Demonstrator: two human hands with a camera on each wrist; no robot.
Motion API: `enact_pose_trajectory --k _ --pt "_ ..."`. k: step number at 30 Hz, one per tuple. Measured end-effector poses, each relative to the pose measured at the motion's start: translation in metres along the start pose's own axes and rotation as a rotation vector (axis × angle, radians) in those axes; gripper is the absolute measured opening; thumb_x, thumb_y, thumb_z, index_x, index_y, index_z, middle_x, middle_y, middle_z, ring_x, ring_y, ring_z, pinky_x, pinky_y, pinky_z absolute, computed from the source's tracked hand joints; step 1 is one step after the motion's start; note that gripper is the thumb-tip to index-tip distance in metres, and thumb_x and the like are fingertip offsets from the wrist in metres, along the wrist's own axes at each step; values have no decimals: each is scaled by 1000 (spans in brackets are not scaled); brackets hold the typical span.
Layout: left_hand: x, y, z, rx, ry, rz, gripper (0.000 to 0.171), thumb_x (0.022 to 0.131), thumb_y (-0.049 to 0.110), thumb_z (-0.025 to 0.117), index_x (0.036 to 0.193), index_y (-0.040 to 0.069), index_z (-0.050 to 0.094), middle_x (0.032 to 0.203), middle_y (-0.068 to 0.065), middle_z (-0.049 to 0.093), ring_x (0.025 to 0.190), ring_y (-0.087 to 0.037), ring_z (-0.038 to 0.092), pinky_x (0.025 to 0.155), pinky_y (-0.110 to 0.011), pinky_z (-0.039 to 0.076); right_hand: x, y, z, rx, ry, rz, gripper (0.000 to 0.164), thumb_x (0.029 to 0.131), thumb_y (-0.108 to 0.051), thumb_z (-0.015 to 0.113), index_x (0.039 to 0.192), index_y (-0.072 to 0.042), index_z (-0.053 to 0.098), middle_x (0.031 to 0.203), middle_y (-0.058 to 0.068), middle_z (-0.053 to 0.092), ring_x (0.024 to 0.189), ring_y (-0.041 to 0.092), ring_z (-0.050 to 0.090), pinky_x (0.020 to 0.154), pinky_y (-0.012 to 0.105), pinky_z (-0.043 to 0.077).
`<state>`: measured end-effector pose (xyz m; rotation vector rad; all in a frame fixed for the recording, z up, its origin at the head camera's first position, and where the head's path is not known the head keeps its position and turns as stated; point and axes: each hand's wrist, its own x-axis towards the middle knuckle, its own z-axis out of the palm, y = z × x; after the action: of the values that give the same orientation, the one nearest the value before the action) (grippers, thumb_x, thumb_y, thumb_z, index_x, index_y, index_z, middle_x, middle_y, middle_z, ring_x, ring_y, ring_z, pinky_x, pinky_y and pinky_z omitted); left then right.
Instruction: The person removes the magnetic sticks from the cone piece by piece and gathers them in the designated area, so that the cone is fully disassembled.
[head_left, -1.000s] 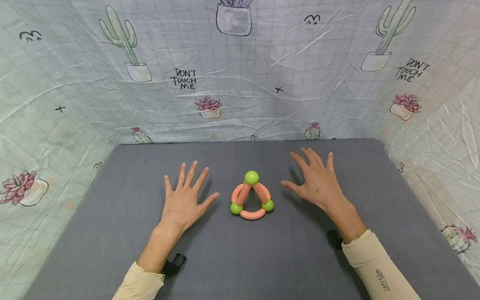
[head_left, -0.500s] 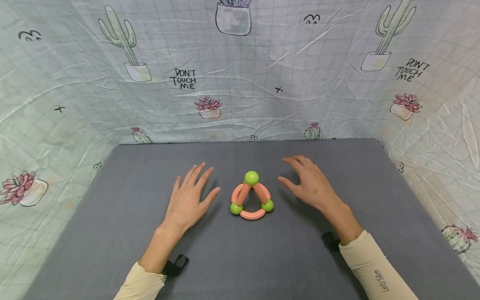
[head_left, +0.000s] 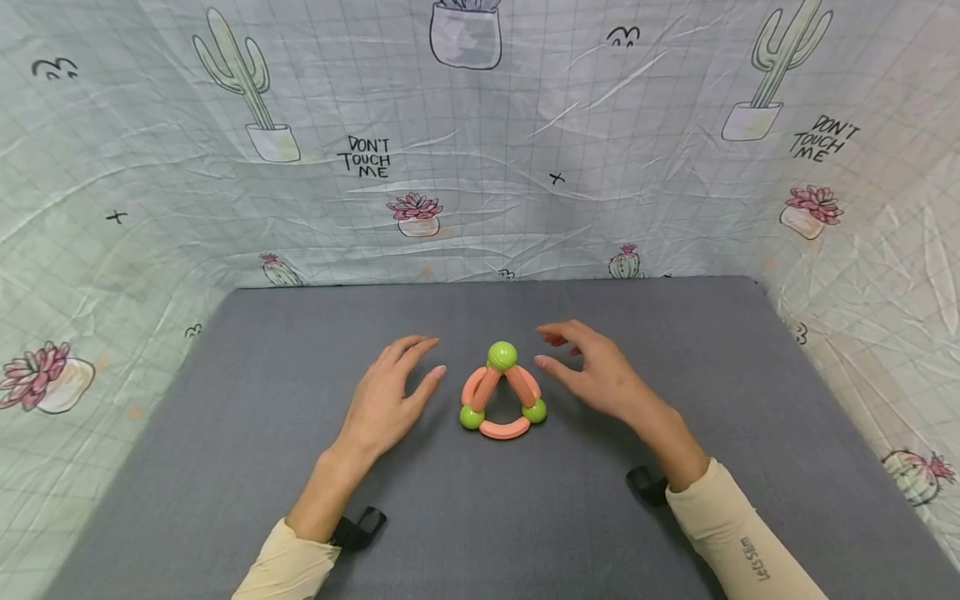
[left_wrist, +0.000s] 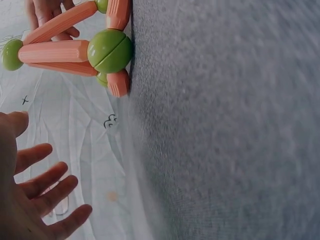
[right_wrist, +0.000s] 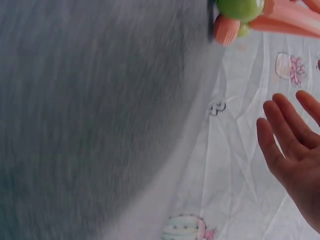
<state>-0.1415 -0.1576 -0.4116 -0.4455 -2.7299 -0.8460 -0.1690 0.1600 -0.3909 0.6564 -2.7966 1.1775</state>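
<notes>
A pyramid-shaped toy [head_left: 506, 430] of orange rods joined by green balls stands on the grey table, one ball at its top. To its left, apart from it, is my left hand [head_left: 386, 404], fingers loosely bent and thumb pointing toward the toy. My right hand [head_left: 603, 375] is on the other side, also apart, its fingers relaxed and slightly bent inward. In the left wrist view the toy [left_wrist: 55, 51] rises from the table beyond my spread left fingers. The right wrist view catches only part of the toy [right_wrist: 241, 7], above my right fingers. Both hands hold nothing.
The grey table [head_left: 480, 517] ends at a hanging cloth [head_left: 495, 150] printed with cacti, which encloses the back and both sides. Each wrist wears a black camera, the left one [head_left: 360, 529] and the right one [head_left: 647, 485], just above the table.
Both hands have moved inward toward the toy from either side. Their fingers, widely spread before, are now closer together and more bent. The toy has stayed in place.
</notes>
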Motion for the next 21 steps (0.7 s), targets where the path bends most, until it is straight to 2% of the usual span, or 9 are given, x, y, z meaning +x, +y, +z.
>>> enact_pose_trajectory --k 4,10,17,21 --pt "1 2 2 -45 -2 -13 44 106 41 61 146 23 61 144 -2 60 136 -27 57 105 -55 51 0 -6 6 95 -13 -24 44 100 -25 72 141 -14 62 131 10 69 119 27 67 101 53 54" --pt "1 4 4 -133 27 -19 39 104 32 66 141 23 64 138 -2 62 131 -26 60 104 -54 52 0 -13 15 168 -52 -52 44 100 -25 72 142 -13 61 127 11 72 114 25 69 100 53 55" --pt "4 8 7 -275 44 -28 35 104 37 65 136 25 67 132 0 66 124 -22 63 99 -50 53 0 -18 20 228 -80 -42 43 100 -25 72 141 -18 62 122 2 73 113 20 70 101 47 55" --pt "5 11 7 -331 42 -30 33 104 34 65 135 23 68 129 0 67 122 -20 63 99 -47 54 1 -20 25 259 -98 -30 41 100 -26 72 139 -19 63 118 2 74 112 19 69 101 48 55"
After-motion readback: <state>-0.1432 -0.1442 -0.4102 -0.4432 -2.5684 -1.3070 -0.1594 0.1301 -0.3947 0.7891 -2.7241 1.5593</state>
